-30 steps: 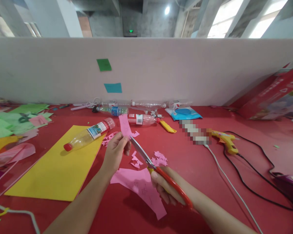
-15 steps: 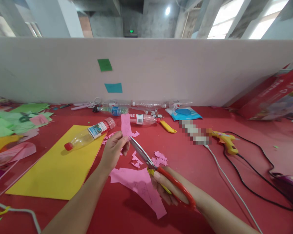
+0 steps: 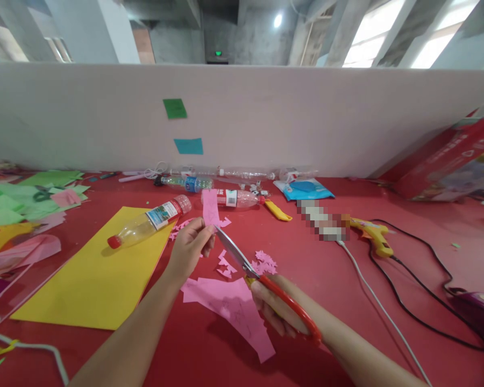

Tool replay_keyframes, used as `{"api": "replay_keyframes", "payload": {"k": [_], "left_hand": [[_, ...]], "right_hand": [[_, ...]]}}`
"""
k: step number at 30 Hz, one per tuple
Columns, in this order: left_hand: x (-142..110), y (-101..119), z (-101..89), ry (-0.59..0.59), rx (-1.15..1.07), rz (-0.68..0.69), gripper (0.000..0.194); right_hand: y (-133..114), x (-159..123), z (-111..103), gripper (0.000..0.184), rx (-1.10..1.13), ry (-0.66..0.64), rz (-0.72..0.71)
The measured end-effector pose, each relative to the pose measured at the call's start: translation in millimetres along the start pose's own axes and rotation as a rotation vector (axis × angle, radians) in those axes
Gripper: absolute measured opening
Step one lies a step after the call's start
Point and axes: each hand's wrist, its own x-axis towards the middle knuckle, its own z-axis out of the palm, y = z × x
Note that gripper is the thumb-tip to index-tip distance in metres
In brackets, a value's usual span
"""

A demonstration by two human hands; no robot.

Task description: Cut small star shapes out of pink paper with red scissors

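From here the print on the red package (image 3: 447,161) at far right and the bottle's label (image 3: 161,215), left of centre, is too small to read. Mid-frame, the scissors (image 3: 248,269) slant long-wise, tips up-left, the right hand's (image 3: 276,306) fingers wrapped round their handles. The left hand's (image 3: 189,244) fingers pinch a pink strip (image 3: 210,205). Red table (image 3: 322,279), white partition (image 3: 274,118), concrete room behind.

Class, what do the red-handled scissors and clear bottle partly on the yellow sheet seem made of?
Red-handled scissors: blades seemingly smooth metal, by their silvery sheen; glossy red handle, probably plastic. Clear bottle: likely glossy plastic; yellow shows through.
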Motion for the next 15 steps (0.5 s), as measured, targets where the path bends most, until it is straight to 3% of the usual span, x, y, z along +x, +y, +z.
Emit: {"api": "replay_keyframes", "payload": {"k": [15], "left_hand": [[2.4,-6.2,-0.7,0.006,0.001,-0.011,0.024]], "right_hand": [[0.9,2.8,0.0,0.050,0.004,0.002,0.023]]}}
